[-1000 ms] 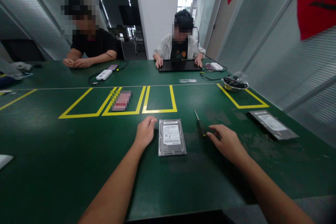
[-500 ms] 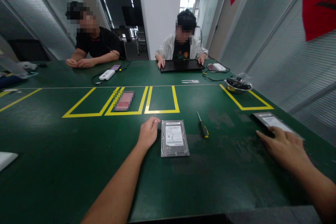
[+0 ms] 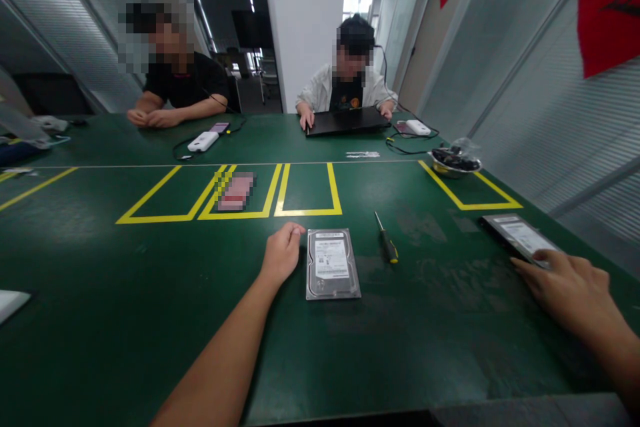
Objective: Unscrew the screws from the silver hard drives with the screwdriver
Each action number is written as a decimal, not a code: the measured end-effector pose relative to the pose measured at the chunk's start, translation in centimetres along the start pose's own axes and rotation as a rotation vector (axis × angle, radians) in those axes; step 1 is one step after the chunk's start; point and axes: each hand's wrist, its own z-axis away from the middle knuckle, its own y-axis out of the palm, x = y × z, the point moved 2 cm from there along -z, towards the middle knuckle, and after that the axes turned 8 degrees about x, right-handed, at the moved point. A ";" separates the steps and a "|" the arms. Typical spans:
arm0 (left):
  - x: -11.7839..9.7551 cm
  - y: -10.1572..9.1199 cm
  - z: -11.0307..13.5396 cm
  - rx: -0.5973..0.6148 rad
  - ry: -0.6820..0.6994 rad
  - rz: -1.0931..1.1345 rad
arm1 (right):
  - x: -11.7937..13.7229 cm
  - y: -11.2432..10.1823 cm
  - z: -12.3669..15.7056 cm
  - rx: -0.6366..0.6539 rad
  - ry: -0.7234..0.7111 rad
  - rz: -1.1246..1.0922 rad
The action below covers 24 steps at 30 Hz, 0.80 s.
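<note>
Head view: a green table is filling most of the scene, its side edges running out of the picture. Beyond it, a person in black and a person in a pale jacket are sitting, the table hiding their lower bodies. A red hanging is being cut off at the upper right. The pale-jacketed person is holding a flat black panel, one side tipped up. Yellow tape outlines are marking the table; a metal bowl is overlapping the far part of the rightmost one, its dark contents hard to make out under clear plastic.

The wearer's left hand is curling its fingers inward just beside the central hard drive, which is lying label up; whether it is touching the drive cannot be told. The right hand is covering the near end of the second hard drive, which is lying at the right; whether its fingers are gripping cannot be told.

A white object is being cut by the left border. A pink item is showing only as coarse blocks. A screwdriver is lying between the two drives, nearer the central one.
</note>
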 end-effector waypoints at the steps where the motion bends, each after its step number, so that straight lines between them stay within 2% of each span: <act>1: 0.0 0.0 0.0 -0.003 0.004 0.000 | -0.1 0.0 0.0 0.010 0.001 -0.010; 12: 0.1 0.1 -0.1 -0.008 0.016 -0.004 | -1.5 0.3 0.0 -0.020 -0.093 -0.068; 24: 0.0 0.1 0.0 -0.003 0.012 -0.005 | -1.1 -0.1 0.1 -0.014 -0.119 -0.010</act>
